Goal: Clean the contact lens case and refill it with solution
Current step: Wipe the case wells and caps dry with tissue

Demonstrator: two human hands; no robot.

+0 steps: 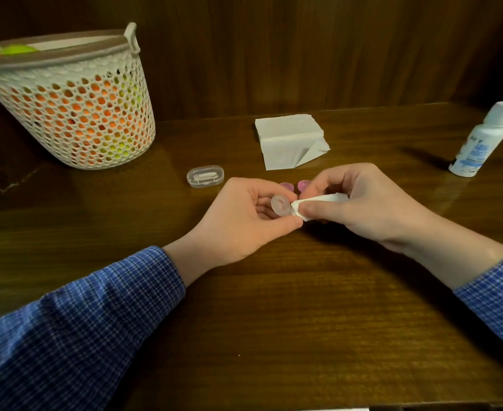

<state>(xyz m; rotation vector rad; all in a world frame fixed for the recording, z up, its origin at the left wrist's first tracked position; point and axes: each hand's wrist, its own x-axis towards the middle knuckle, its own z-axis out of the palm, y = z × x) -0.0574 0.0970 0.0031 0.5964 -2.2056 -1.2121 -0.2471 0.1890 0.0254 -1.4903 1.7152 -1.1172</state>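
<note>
**Lens case held over the table, tissue pressed to one well**

The contact lens case (280, 205), clear and colourless with a round, shallow well turned upward, is pinched between the thumb and curled fingers of the left hand (244, 221). Its other end is covered by a folded white tissue (318, 203), which is gripped by the right hand (360, 203), thumb below and fingers curled over the top. The tissue is pressed against the case just right of the left hand's grip.

Just beyond the grip, two pink caps (294, 186) are seen on the wooden table (274, 307), partly hidden by the fingers. Beyond and left of them a small clear oval box (205, 176) is lying. A stack of tissues (289, 137) lies farther back. A white solution bottle (484, 140), capped, stands well to the right of the grip, and a perforated basket (75, 102) well to the left.
</note>
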